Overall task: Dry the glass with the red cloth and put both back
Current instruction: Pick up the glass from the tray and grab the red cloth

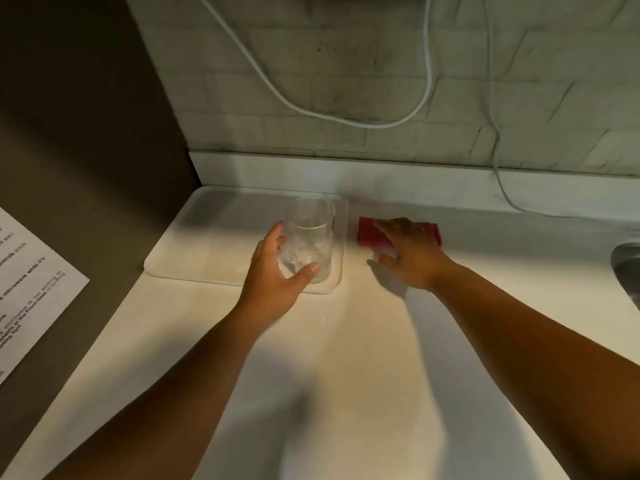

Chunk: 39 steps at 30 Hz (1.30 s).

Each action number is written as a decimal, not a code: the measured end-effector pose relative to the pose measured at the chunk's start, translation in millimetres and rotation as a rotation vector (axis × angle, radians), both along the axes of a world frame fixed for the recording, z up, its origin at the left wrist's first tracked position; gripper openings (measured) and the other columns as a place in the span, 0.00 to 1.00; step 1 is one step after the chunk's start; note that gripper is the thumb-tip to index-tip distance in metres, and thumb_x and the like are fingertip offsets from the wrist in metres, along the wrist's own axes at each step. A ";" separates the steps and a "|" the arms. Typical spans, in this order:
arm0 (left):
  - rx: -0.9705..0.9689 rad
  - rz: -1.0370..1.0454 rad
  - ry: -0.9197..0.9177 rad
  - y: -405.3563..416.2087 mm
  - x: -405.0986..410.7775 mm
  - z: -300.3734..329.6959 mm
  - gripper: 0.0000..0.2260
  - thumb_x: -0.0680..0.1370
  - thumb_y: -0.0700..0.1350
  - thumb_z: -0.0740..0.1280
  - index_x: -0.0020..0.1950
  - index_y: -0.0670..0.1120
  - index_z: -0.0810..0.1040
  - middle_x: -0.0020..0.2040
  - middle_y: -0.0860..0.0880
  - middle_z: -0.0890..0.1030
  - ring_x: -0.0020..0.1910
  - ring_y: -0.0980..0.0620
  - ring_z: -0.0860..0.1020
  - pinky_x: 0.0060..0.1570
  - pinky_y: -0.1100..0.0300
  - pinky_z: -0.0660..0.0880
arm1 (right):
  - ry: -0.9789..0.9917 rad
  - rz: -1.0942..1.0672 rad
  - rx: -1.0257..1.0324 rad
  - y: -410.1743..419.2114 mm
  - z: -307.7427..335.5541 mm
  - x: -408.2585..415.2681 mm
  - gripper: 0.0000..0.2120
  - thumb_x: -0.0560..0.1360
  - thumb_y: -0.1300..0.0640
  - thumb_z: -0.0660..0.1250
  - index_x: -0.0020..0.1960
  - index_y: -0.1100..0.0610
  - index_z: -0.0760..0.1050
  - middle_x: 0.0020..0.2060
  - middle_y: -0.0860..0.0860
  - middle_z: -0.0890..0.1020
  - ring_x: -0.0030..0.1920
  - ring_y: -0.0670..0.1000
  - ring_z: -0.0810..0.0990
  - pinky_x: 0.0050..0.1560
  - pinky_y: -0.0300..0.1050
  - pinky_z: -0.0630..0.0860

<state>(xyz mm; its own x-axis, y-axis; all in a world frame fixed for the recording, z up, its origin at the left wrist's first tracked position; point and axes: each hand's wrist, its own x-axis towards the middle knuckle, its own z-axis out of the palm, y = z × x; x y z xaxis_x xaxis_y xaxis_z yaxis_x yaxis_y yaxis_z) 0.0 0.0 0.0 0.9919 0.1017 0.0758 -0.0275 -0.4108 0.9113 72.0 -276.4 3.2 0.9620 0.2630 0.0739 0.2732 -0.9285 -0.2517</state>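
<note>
A clear drinking glass (311, 230) stands upright on the right end of a white tray (214, 244). My left hand (273, 275) curls around the glass's lower left side, thumb in front and fingers behind, touching it. A folded red cloth (370, 232) lies flat on the counter just right of the tray. My right hand (408, 251) lies spread over the cloth, fingers apart and flat on top, hiding its middle.
The white counter (346, 375) runs toward me. A tiled wall with hanging white cables (346, 116) is behind. A steel sink rim (627, 268) shows at the right edge. A dark panel bearing a printed sheet (27, 289) stands at the left.
</note>
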 end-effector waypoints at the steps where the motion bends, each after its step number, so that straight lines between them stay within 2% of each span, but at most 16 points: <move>1: -0.017 0.004 -0.024 -3.0 1.7 0.1 0.42 0.72 0.54 0.80 0.81 0.57 0.61 0.74 0.55 0.70 0.73 0.51 0.70 0.71 0.52 0.70 | 0.027 -0.019 -0.041 -0.7 -2.9 1.0 0.33 0.77 0.37 0.62 0.78 0.46 0.59 0.74 0.54 0.67 0.73 0.59 0.65 0.72 0.58 0.62; 4: -0.053 -0.002 -0.006 -9.8 5.2 1.2 0.45 0.66 0.60 0.80 0.80 0.60 0.63 0.73 0.56 0.71 0.73 0.52 0.71 0.72 0.47 0.73 | 0.037 -0.038 -0.159 -2.8 -17.0 -1.4 0.31 0.78 0.38 0.58 0.78 0.48 0.60 0.76 0.54 0.64 0.77 0.59 0.58 0.75 0.59 0.54; 8: -0.070 0.036 -0.023 -14.3 12.6 0.8 0.48 0.62 0.63 0.79 0.79 0.61 0.63 0.75 0.53 0.74 0.72 0.49 0.74 0.69 0.44 0.77 | 0.004 -0.044 -0.124 -2.9 -25.2 -5.2 0.29 0.79 0.41 0.57 0.78 0.48 0.60 0.77 0.55 0.63 0.78 0.59 0.56 0.76 0.59 0.51; 13: -0.044 0.066 -0.022 -17.5 19.0 -5.9 0.40 0.62 0.66 0.78 0.72 0.69 0.66 0.68 0.56 0.79 0.65 0.49 0.79 0.63 0.46 0.81 | 0.005 -0.041 -0.131 -3.1 -25.2 -6.6 0.30 0.80 0.41 0.57 0.79 0.49 0.59 0.77 0.55 0.62 0.78 0.59 0.55 0.77 0.59 0.51; 16: -0.060 0.082 -0.028 -16.5 20.5 -7.0 0.39 0.62 0.66 0.78 0.70 0.69 0.68 0.65 0.56 0.81 0.62 0.49 0.81 0.61 0.47 0.82 | -0.002 -0.044 -0.134 -2.7 -26.0 -7.3 0.29 0.80 0.42 0.56 0.79 0.49 0.58 0.78 0.55 0.61 0.79 0.59 0.54 0.77 0.59 0.50; 21: -0.165 0.096 -0.055 -11.8 13.2 -5.8 0.37 0.63 0.62 0.81 0.68 0.69 0.71 0.65 0.57 0.81 0.64 0.49 0.80 0.62 0.43 0.81 | -0.004 -0.057 -0.146 -0.1 -24.0 -8.4 0.29 0.80 0.41 0.56 0.79 0.49 0.59 0.76 0.54 0.64 0.77 0.59 0.58 0.76 0.58 0.54; 24: -0.233 0.085 -0.098 -5.0 -0.4 5.2 0.36 0.63 0.61 0.82 0.69 0.66 0.73 0.62 0.59 0.81 0.63 0.51 0.81 0.63 0.46 0.81 | -0.045 -0.075 -0.166 1.7 -19.9 -10.9 0.28 0.77 0.41 0.57 0.75 0.48 0.65 0.70 0.53 0.72 0.70 0.59 0.68 0.71 0.57 0.63; 27: -0.274 0.067 -0.164 2.0 -16.6 24.3 0.33 0.65 0.58 0.81 0.68 0.64 0.74 0.60 0.57 0.83 0.60 0.53 0.82 0.60 0.54 0.80 | -0.144 -0.104 -0.198 4.3 -18.0 -16.0 0.24 0.74 0.40 0.60 0.66 0.48 0.74 0.60 0.52 0.79 0.59 0.58 0.76 0.60 0.56 0.72; 31: -0.309 0.043 -0.197 9.4 -37.3 42.4 0.31 0.65 0.56 0.80 0.67 0.64 0.75 0.60 0.52 0.83 0.60 0.49 0.83 0.58 0.56 0.79 | -0.252 -0.103 -0.243 11.7 -19.3 -22.6 0.13 0.75 0.48 0.64 0.53 0.54 0.79 0.46 0.53 0.81 0.45 0.57 0.78 0.44 0.50 0.74; 33: -0.331 0.049 -0.196 12.5 -43.6 44.1 0.30 0.65 0.56 0.80 0.66 0.65 0.76 0.59 0.53 0.84 0.59 0.48 0.83 0.58 0.55 0.79 | -0.218 -0.095 -0.267 17.2 -15.3 -22.6 0.08 0.77 0.53 0.63 0.52 0.55 0.78 0.46 0.53 0.81 0.44 0.55 0.78 0.42 0.48 0.73; 36: -0.341 0.059 -0.177 13.1 -49.3 43.7 0.30 0.66 0.56 0.80 0.65 0.65 0.76 0.58 0.57 0.85 0.58 0.48 0.84 0.57 0.55 0.80 | -0.094 -0.089 -0.347 25.2 -1.2 -11.8 0.08 0.76 0.58 0.65 0.53 0.58 0.75 0.43 0.52 0.77 0.42 0.54 0.78 0.39 0.46 0.72; 39: -0.356 0.064 -0.152 10.1 -51.3 44.4 0.28 0.67 0.52 0.80 0.64 0.66 0.76 0.57 0.57 0.85 0.58 0.50 0.84 0.55 0.57 0.80 | 0.047 -0.081 -0.240 28.3 12.4 -0.7 0.06 0.77 0.53 0.64 0.52 0.53 0.74 0.38 0.48 0.74 0.45 0.56 0.81 0.40 0.45 0.70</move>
<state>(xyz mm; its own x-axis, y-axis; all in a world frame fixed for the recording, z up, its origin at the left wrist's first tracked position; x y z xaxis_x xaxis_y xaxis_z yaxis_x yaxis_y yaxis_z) -51.3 10.1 44.4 0.9629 0.2092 0.1702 -0.1578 -0.0746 0.9846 71.3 -248.1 15.7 0.9814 0.1900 -0.0265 0.1891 -0.9814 -0.0323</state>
